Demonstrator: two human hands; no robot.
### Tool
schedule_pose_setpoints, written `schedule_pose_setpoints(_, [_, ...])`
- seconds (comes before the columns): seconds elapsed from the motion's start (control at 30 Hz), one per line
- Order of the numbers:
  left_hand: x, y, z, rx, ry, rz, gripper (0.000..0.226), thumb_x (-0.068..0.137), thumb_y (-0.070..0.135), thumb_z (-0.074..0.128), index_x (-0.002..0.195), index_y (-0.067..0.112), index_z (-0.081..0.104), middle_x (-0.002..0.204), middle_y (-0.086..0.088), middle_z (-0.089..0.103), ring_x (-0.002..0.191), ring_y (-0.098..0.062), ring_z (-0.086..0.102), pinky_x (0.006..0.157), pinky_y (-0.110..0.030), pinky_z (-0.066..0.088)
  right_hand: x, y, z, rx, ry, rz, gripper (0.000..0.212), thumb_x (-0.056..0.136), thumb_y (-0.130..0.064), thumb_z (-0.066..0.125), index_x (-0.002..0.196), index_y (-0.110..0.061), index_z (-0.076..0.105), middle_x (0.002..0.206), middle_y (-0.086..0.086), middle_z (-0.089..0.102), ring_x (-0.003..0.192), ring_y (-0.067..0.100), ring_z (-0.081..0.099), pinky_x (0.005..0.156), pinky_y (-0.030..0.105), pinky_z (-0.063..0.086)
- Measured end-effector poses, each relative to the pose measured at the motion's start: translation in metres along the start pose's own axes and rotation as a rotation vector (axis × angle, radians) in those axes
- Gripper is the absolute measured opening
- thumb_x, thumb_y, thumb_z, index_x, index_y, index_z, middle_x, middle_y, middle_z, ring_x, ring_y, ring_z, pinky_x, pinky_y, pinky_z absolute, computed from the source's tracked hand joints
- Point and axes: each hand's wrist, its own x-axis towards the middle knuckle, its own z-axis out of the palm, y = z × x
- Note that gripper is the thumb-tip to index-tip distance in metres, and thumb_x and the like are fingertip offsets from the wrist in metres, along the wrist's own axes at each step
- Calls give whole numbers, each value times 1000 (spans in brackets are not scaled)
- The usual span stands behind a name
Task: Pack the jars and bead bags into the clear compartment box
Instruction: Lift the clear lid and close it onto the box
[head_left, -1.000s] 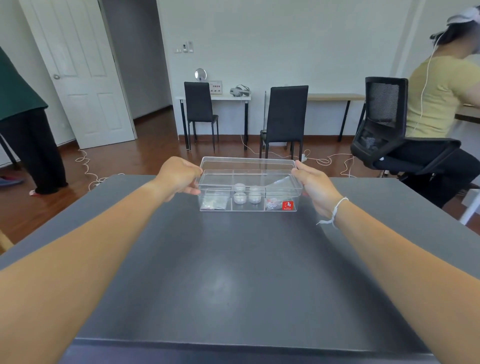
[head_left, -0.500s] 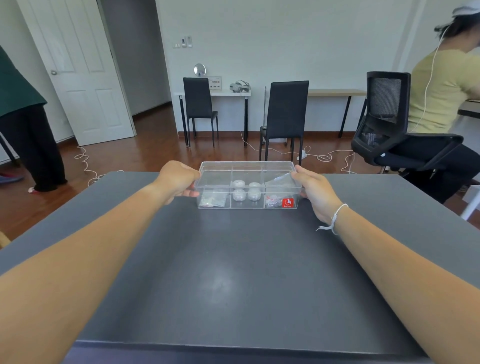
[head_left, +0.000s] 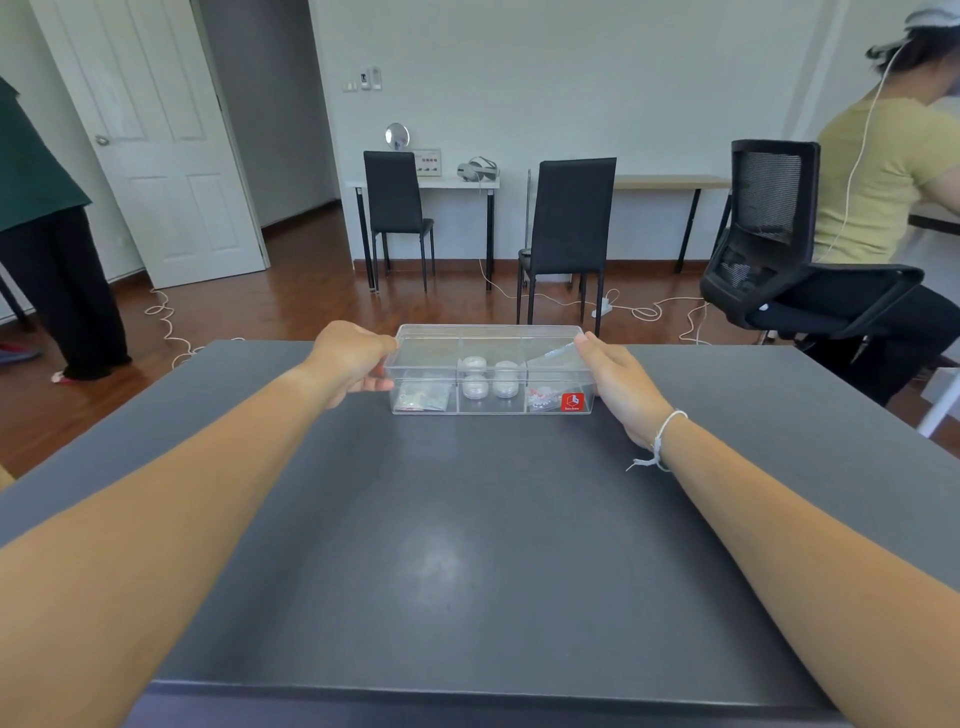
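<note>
A clear compartment box with a red sticker stands near the far edge of the dark table. Its lid appears to be on. Several small white jars fill the middle compartment. A bead bag lies in the left compartment, and another bead bag with pinkish beads lies in the right one. My left hand grips the box's left end. My right hand grips its right end, with a white string bracelet on the wrist.
Beyond the table are two black chairs, a black office chair with a seated person at right, and a standing person at left. Cables lie on the wooden floor.
The box has come down slightly in the view, with both hands still on its ends. The view has tilted a little.
</note>
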Motion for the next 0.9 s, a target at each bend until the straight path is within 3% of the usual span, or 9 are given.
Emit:
schedule_pose_setpoints(0.13, [0,-2,0,1,-10,-13,21,86,11,58,100,-4,61,96,-16,59,80,-24,56,42,-18,53,-1,1,0,-40,-8,-14,56,94,-46,34,137,-11,40,148,-6,32,133,13,35,113,32,26])
schedule_pose_setpoints(0.3, [1,-5,0,-19,-17,-14,24,86,13,59,103,-5,61,98,-16,60,74,-21,56,44,-18,54,-4,-1,2,-43,2,-36,48,95,-42,34,130,-12,49,113,-11,48,102,5,48,91,22,31])
schedule_pose_setpoints(0.43, [0,-8,0,-41,-13,-12,23,87,16,59,102,-2,61,99,-17,60,79,-23,57,41,-18,52,-6,1,3,-84,32,-56,49,95,-43,34,128,-11,52,133,2,53,109,12,51,87,20,31])
schedule_pose_setpoints(0.53, [-3,-12,1,-79,-26,-4,19,88,21,57,94,3,62,94,-16,58,72,-21,53,42,-18,53,-8,2,2,-83,65,-68,46,95,-42,36,116,-9,60,132,7,56,112,17,55,74,15,36])
schedule_pose_setpoints(0.63, [-7,-17,2,-119,-32,15,19,89,27,56,87,9,62,91,-14,57,66,-17,52,45,-18,54,-8,4,3,-62,77,-68,43,94,-44,37,115,-15,61,107,-9,59,79,-6,54,72,13,38])
schedule_pose_setpoints(0.73, [-12,-24,4,-175,-34,46,25,89,30,54,93,8,65,89,-10,60,68,-16,54,47,-18,54,-9,7,1,-32,110,-49,42,93,-44,39,121,-21,58,91,-19,56,70,-12,53,59,3,44])
schedule_pose_setpoints(0.77, [-13,-27,5,-195,-34,58,26,90,31,54,95,8,65,90,-9,61,70,-16,56,48,-18,54,-10,7,1,-29,109,-49,41,92,-45,40,123,-24,56,99,-17,59,77,-9,56,64,3,46])
schedule_pose_setpoints(0.83, [-15,-31,5,-226,-34,90,23,90,31,52,92,12,66,94,-8,64,79,-18,59,52,-19,56,-12,6,0,-39,108,-32,47,91,-48,41,130,-24,49,127,-5,56,108,7,57,92,21,48])
schedule_pose_setpoints(0.9, [-19,-36,5,-223,-42,136,22,91,32,50,89,17,67,93,-1,68,80,-13,62,56,-20,57,-15,4,0,-55,113,-13,54,90,-49,43,136,-21,42,142,-1,45,126,18,46,104,32,38])
